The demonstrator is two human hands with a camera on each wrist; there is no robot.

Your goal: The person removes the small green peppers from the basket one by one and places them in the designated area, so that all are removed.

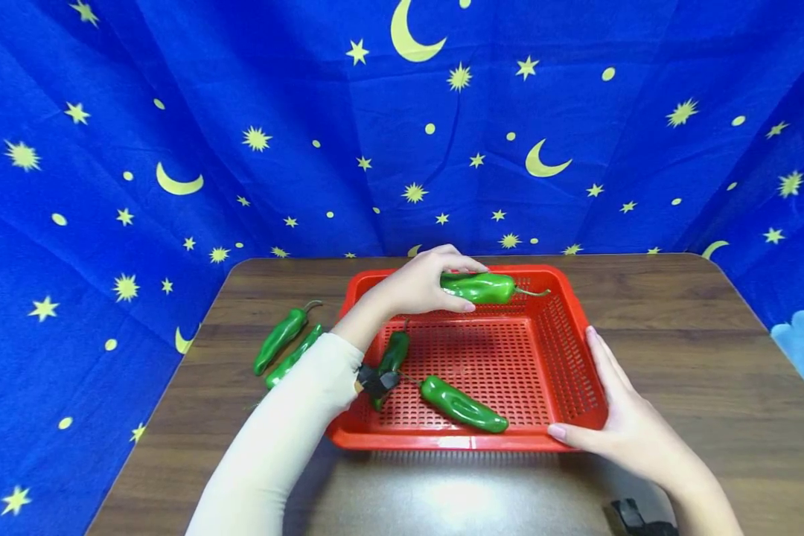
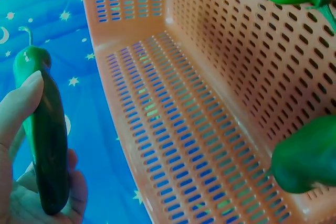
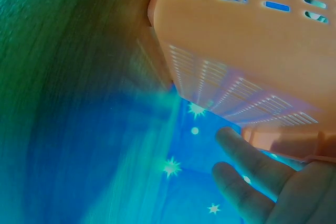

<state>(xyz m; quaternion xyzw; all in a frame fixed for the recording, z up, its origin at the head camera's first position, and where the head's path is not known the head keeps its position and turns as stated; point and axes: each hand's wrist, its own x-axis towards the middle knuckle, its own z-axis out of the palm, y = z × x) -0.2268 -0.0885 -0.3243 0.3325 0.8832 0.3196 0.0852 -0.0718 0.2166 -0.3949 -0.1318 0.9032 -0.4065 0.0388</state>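
My left hand [image 1: 423, 283] grips a green chili pepper [image 1: 484, 289] over the far side of a red plastic basket [image 1: 469, 442]. In the left wrist view, the thumb lies across this pepper [image 2: 50, 145] and fingers show behind it. My right hand [image 1: 633, 432] holds the basket's near right corner, thumb on the front rim and fingers along the right side. Inside the basket, one green pepper [image 1: 462, 406] lies near the front wall. Another pepper [image 1: 394, 351] is at the left, partly hidden by my left wrist.
Two more green peppers, one farther out [image 1: 280, 341] and one [image 1: 296, 359] partly covered by my left sleeve, lie on the wooden table [image 1: 670, 320] left of the basket. A blue cloth [image 1: 308, 89] with moons and stars hangs behind the table.
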